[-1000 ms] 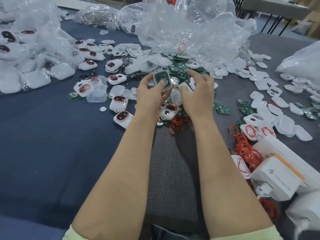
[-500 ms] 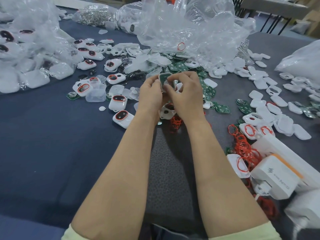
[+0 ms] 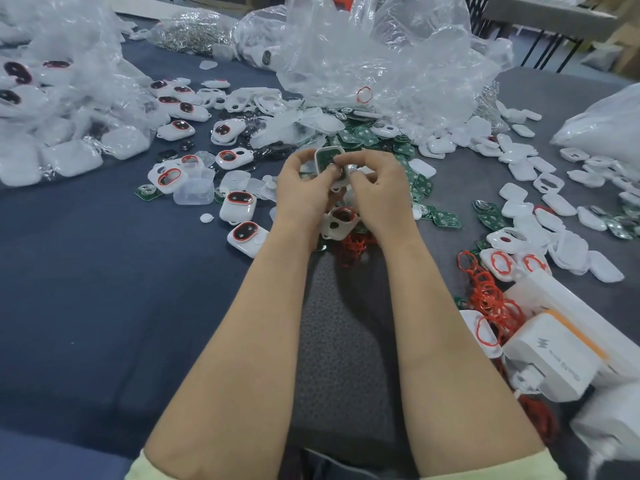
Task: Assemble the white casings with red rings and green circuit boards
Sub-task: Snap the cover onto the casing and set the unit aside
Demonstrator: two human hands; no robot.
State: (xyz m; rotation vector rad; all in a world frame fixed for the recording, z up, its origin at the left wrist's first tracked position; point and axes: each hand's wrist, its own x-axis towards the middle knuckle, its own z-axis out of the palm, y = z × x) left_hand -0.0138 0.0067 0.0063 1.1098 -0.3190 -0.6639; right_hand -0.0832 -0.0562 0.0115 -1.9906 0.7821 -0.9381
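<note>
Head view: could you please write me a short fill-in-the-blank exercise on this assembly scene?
1. The left hand and right hand grip a white casing holding a ____ circuit board.
2. The heap of loose red rings lies on the person's ____ side.
3. Casings with red-rimmed windows lie to the hands' ____.
Missing words: green; right; left.

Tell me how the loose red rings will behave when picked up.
The red rings look thin and misshapen, so probably floppy and light. They lie tangled in a heap, so one likely drags others along.
</note>
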